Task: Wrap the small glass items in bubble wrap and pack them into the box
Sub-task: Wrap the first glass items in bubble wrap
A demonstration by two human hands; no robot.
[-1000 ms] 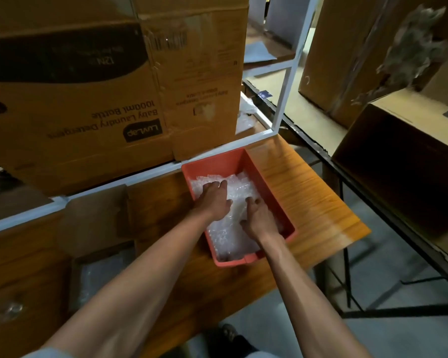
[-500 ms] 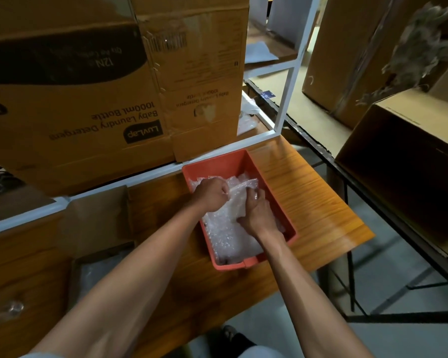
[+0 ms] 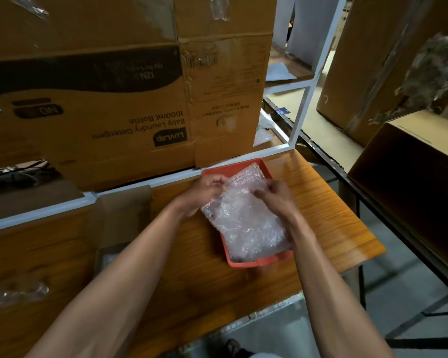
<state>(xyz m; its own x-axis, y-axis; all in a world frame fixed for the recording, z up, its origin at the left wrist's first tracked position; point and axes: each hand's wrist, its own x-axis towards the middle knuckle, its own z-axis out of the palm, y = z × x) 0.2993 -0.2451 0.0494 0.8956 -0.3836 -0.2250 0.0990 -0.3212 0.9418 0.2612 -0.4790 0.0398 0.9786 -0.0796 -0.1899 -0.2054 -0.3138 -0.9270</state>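
Note:
A sheet of clear bubble wrap point(image 3: 246, 218) hangs lifted over a red plastic tray point(image 3: 246, 263) on the wooden table point(image 3: 329, 208). My left hand point(image 3: 204, 189) pinches the sheet's upper left edge. My right hand point(image 3: 276, 195) grips its upper right edge, fingers curled onto the plastic. More bubble wrap fills the tray under the sheet. A small open cardboard box point(image 3: 130, 218) sits to the left of my left arm, with plastic inside. No glass item shows clearly in the tray.
A large brown detergent carton point(image 3: 119, 99) stands on a white-framed shelf point(image 3: 305, 99) right behind the tray. Other cartons point(image 3: 409, 164) sit on a rack to the right. A crumpled clear plastic piece point(image 3: 16, 293) lies at far left. The table's right edge drops to the floor.
Both hands went from pressing down in the tray to gripping a bubble wrap sheet and lifting its far end up out of the tray.

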